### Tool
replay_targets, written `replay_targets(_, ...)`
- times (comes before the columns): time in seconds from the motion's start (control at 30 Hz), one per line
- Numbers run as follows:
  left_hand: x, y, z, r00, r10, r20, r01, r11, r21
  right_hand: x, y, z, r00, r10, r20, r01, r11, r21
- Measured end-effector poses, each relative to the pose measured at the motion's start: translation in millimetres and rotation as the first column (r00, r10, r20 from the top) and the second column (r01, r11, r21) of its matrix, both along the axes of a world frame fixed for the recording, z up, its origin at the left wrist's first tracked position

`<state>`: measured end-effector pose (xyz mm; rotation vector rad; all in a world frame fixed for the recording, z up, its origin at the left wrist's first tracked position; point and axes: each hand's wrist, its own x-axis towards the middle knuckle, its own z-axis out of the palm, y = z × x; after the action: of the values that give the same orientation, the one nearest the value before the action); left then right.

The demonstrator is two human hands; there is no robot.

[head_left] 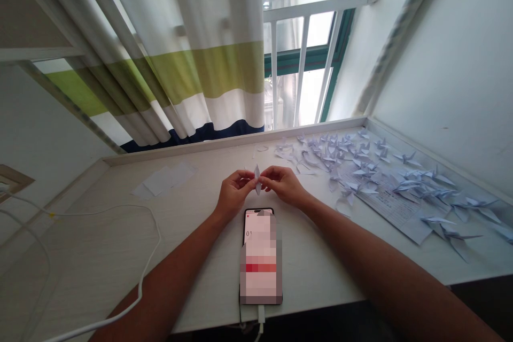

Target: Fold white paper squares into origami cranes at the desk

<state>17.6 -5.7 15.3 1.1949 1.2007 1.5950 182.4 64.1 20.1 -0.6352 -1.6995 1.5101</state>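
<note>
Between my two hands, above the middle of the white desk, stands a small folded piece of white paper (pixel 257 179), narrow and pointed at top and bottom. My left hand (pixel 236 188) pinches its left side with thumb and fingers. From the other side my right hand (pixel 282 184) grips it the same way, fingertips close to those of the left. The finer folds are too small to make out. Just below the hands lies a phone (pixel 261 256) with a lit, partly blurred screen and a cable in its lower end.
Many folded paper cranes (pixel 352 155) spread over the desk's right side, some on a printed sheet (pixel 390 211). Flat paper squares (pixel 160 179) lie at left. A white cable (pixel 158 230) loops across my left forearm. A raised edge (pixel 240 141) borders the desk below the curtain (pixel 208 69).
</note>
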Motion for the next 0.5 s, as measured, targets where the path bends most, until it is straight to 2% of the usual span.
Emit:
replay_targets(0.23, -2.9, 2.1, -6.9, 0.998, -0.046, -0.046, 0.045, 0.999, -0.029, -2.1, 2.6, -7.7, 1.0, -0.014, -0.02, 0.014, 1.0, -0.008)
replay_targets(0.5, -6.7, 3.2, -9.2, 0.98, 0.048, -0.192, -0.051, 0.999, -0.013, 0.5, -1.5, -2.2, 1.0, -0.002, 0.005, 0.002, 1.0, 0.025)
